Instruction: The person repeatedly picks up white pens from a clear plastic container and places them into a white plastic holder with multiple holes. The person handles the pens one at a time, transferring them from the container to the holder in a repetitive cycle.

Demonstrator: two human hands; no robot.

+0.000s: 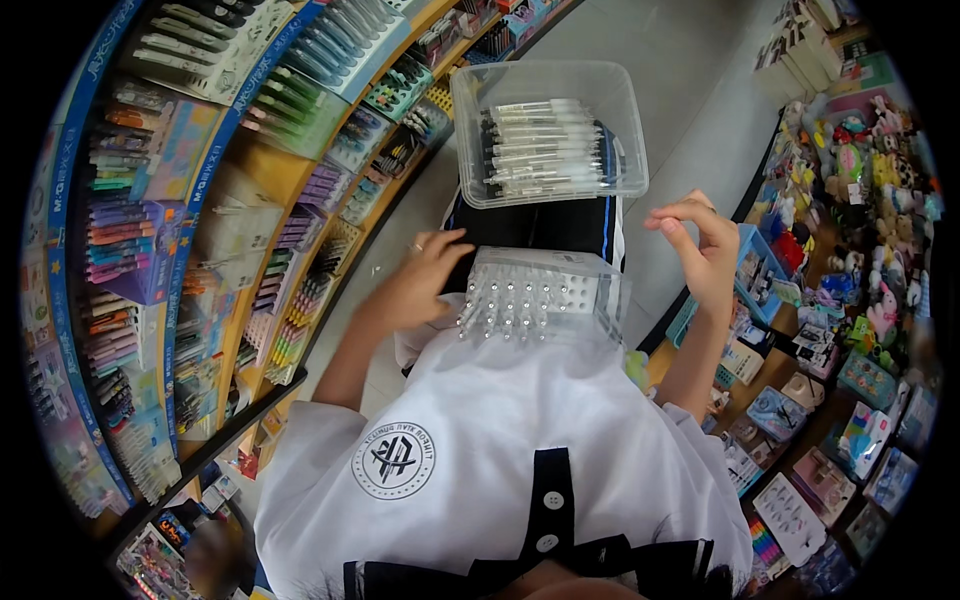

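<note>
On my lap, against my white shirt, rests a clear plastic pen display box (pixel 604 281) with a white perforated insert. Rows of transparent pens (pixel 510 304) with silvery ends stand in it, and several holes at its right side hold no pen. Beyond it, over my knees, a translucent plastic tub (pixel 551 75) holds a layer of clear pens (pixel 547 146) lying side by side. My left hand (pixel 431 274) is just left of the display box, fingers spread, holding nothing visible. My right hand (pixel 701 240) is raised right of the tub, fingers loosely bent, with nothing visible in it.
Shelves (pixel 292 217) packed with pens and pen boxes curve along my left. To the right, a low wooden display (pixel 757 382) carries plush toys (pixel 862 165), a blue basket (pixel 761 281) and boxed stationery. Grey tiled floor (pixel 675 97) lies between them.
</note>
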